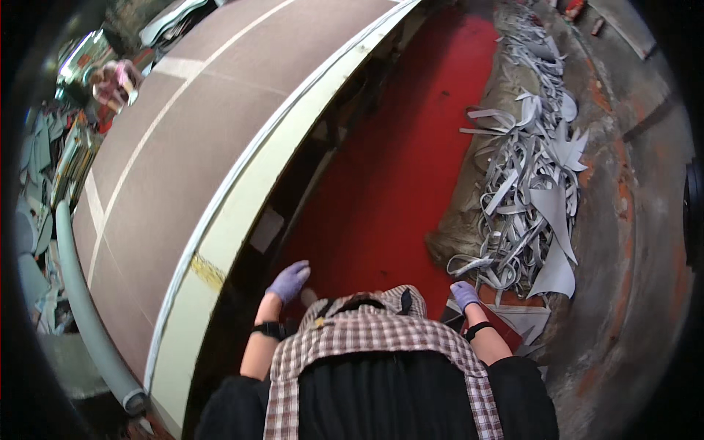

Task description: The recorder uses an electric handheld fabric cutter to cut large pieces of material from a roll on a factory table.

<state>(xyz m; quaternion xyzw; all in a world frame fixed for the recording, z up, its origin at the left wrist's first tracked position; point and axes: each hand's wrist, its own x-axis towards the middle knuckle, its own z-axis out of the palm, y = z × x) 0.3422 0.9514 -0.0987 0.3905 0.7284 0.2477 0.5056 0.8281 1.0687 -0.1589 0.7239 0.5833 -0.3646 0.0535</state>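
Gloved hands: two, left, right, over red floor.

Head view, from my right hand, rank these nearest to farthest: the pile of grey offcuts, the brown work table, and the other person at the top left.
From the right hand:
1. Pile of grey offcuts, just ahead and to the right on the floor.
2. Brown work table, across the red floor to the left.
3. Other person, far upper left beyond the table.
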